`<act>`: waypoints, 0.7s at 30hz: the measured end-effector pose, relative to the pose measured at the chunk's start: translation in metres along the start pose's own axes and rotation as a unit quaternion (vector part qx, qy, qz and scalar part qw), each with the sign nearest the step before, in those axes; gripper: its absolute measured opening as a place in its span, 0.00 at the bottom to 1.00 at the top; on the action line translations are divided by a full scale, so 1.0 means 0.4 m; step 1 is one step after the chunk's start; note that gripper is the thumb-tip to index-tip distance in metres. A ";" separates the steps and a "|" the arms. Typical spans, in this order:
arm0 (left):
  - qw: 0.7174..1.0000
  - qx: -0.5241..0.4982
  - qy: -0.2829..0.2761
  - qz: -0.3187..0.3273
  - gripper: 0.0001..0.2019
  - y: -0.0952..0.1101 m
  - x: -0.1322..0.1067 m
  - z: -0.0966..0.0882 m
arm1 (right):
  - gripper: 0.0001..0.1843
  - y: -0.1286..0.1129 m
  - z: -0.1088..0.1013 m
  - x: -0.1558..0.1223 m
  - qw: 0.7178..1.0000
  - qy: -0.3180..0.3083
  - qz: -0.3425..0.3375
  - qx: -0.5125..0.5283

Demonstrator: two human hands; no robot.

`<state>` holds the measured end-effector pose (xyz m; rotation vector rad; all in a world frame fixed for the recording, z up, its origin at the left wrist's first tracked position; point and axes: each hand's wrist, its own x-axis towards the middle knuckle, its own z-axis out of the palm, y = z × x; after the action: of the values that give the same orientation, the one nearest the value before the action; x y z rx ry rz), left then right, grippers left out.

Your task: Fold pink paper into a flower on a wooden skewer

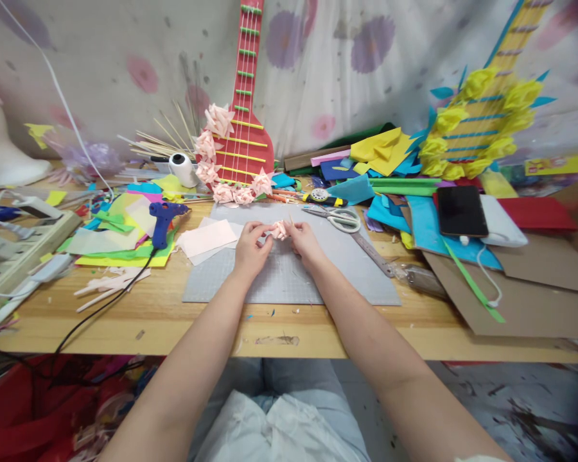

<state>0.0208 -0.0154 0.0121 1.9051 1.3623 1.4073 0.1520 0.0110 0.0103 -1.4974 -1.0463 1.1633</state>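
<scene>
Forearms reach out over the near edge of the wooden surface point(173, 314), above a lap covered with pale cloth. Just beyond that edge lies a grey cutting mat point(289, 282), its near half bare. Over the mat's far half the left hand point(251, 247) and right hand point(304, 242) meet. The fingertips of both are pinched on a small pink paper flower point(280, 230), held between them just above the mat. It looks feather-light, soft and easily crushed. A gentle pinch at its base or outer petals would likely suit it better than a squeeze across the middle.

Pale pink paper sheets point(207, 239) lie just left of the left hand, overlapping the mat's far left corner. A blue glue gun point(162, 218) stands further left on a pile of coloured paper, its cord trailing toward the near edge. Scissors point(340, 219) and a ruler point(373, 253) lie at the mat's far right.

Open room is mainly the mat's near half, since cardboard point(534, 301) and a phone point(461, 210) take up the right side. At the far edge leans a red paper guitar point(243, 141) trimmed with similar pink flowers.
</scene>
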 end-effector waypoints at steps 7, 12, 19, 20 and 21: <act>1.000 0.009 0.010 -0.009 0.11 -0.006 0.000 0.002 | 0.21 -0.012 0.003 -0.010 1.000 -0.017 0.000 0.003; 1.000 0.015 0.010 -0.008 0.09 0.000 -0.002 0.002 | 0.20 -0.018 0.005 -0.016 1.000 -0.018 0.005 -0.001; 0.999 0.035 0.023 -0.020 0.07 0.001 0.000 0.001 | 0.19 -0.005 0.002 -0.006 0.997 0.019 -0.059 -0.040; 0.998 0.038 0.039 -0.031 0.07 -0.001 0.001 0.001 | 0.20 -0.006 -0.001 -0.008 0.993 0.045 -0.092 -0.063; 0.997 0.038 0.057 -0.046 0.06 -0.004 0.002 0.001 | 0.21 -0.008 -0.004 -0.011 0.985 0.073 -0.133 -0.088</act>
<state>0.0205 -0.0141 0.0111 1.8077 1.5573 1.4567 0.1525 0.0070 0.0142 -1.4975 -1.2298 0.7799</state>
